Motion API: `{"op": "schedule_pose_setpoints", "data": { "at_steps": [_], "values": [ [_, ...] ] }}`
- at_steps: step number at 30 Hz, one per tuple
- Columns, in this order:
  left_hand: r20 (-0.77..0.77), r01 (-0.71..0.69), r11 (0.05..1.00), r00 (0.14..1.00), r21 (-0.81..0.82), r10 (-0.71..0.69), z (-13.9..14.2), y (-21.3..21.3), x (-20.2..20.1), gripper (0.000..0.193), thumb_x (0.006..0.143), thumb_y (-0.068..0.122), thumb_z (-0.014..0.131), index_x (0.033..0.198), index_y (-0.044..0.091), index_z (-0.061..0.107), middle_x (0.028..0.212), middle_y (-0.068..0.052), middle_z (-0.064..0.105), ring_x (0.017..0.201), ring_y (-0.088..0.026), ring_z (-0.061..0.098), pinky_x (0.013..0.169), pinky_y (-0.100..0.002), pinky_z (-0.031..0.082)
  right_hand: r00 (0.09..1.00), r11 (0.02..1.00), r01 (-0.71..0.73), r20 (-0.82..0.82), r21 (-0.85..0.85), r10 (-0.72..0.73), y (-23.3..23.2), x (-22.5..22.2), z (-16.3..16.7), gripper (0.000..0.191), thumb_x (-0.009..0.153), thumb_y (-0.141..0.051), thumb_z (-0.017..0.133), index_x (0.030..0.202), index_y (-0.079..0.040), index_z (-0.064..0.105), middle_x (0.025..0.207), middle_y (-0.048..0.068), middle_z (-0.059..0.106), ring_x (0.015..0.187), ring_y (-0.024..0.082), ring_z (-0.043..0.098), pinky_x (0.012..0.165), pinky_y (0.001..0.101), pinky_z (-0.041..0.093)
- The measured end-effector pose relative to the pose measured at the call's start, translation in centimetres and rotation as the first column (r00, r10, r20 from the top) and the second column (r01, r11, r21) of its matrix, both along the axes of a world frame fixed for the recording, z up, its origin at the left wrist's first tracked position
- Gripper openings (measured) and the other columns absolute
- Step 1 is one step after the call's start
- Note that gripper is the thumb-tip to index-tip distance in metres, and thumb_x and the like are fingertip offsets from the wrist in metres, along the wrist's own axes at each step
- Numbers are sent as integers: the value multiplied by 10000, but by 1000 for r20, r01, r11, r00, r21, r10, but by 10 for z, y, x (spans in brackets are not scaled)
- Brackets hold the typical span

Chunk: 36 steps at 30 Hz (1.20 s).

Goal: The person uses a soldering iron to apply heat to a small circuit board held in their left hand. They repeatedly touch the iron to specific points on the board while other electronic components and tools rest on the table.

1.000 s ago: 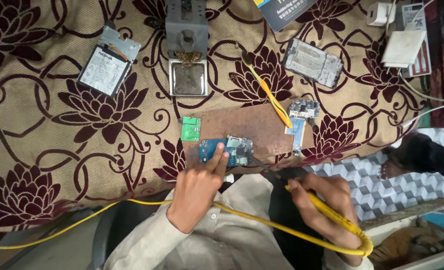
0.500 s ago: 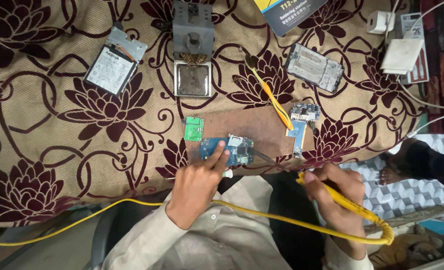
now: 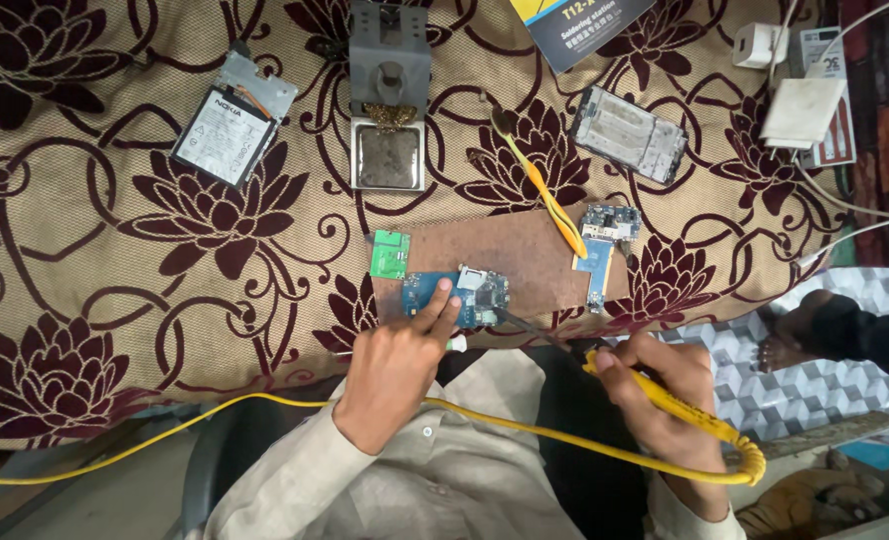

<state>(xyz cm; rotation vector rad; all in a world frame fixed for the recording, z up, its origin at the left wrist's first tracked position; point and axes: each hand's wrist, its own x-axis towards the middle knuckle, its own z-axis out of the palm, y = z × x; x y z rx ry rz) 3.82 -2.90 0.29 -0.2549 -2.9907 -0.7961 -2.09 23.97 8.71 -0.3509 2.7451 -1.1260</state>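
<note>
Surface (image 3: 115,300): tan cloth with dark red flowers, carrying all items below

Brown mat (image 3: 525,262): near edge of the surface, beneath the work

Soldering iron stand (image 3: 390,100): grey, upright at the far side, well apart from the hands

Left hand (image 3: 395,370): fingers (image 3: 443,298) extended and pressed together on the blue circuit board (image 3: 455,292), pinning it flat on the mat

Right hand (image 3: 660,395): fingers curled closed around the yellow soldering iron (image 3: 665,400); its dark tip reaches the board's right edge

Second circuit board (image 3: 605,240): blue, right end of mat

Green circuit board (image 3: 390,254): just beside the mat's left edge
</note>
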Motion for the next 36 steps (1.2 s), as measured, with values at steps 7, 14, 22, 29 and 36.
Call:
{"op": "schedule_pose_setpoints", "data": {
  "at_steps": [7, 14, 22, 29, 36],
  "values": [
    [-31, -14, 999, 999, -30, 13, -3, 3, 1, 452, 801, 33, 629, 1249, 17, 687, 1411, -141, 626, 618, -232, 717, 496, -361, 578, 981, 983, -175, -95, -49, 170, -13, -2, 17, 155, 871, -96, 691, 735, -34, 649, 568, 35, 617, 428, 134, 560, 465, 284, 394],
    [-31, -12, 1000, 999, -29, 11, 1, 2, 1, 472, 781, 28, 630, 1250, 14, 686, 1404, -142, 630, 616, -231, 716, 479, -358, 572, 969, 982, -190, -164, -13, 185, -19, -1, 23, 126, 882, -58, 701, 766, -43, 654, 623, 59, 621, 484, 203, 566, 525, 329, 401],
    [-24, -17, 999, 1000, -28, 16, 2, 2, 0, 465, 785, 9, 628, 1245, 15, 694, 1400, -139, 634, 611, -231, 717, 474, -352, 572, 892, 948, -308, -323, 78, 317, -11, 4, 15, 55, 901, -77, 675, 847, -69, 678, 755, 48, 649, 623, 223, 600, 628, 347, 430],
    [-22, -22, 999, 1000, -33, 21, 1, 3, 1, 448, 804, 23, 629, 1247, 18, 695, 1409, -133, 629, 617, -234, 721, 483, -354, 576, 961, 968, -250, -125, -20, 246, -8, -1, 13, 81, 874, -72, 691, 802, -69, 655, 691, 32, 650, 506, 185, 606, 514, 303, 429],
    [-24, -24, 999, 999, -49, 23, 1, 4, 1, 435, 808, 40, 633, 1238, 27, 699, 1411, -126, 628, 611, -234, 721, 476, -359, 571, 836, 878, -478, -291, 31, 466, -17, -4, 30, 120, 887, -31, 674, 997, -78, 670, 823, 66, 667, 642, 220, 635, 594, 300, 453]
  ]
}}
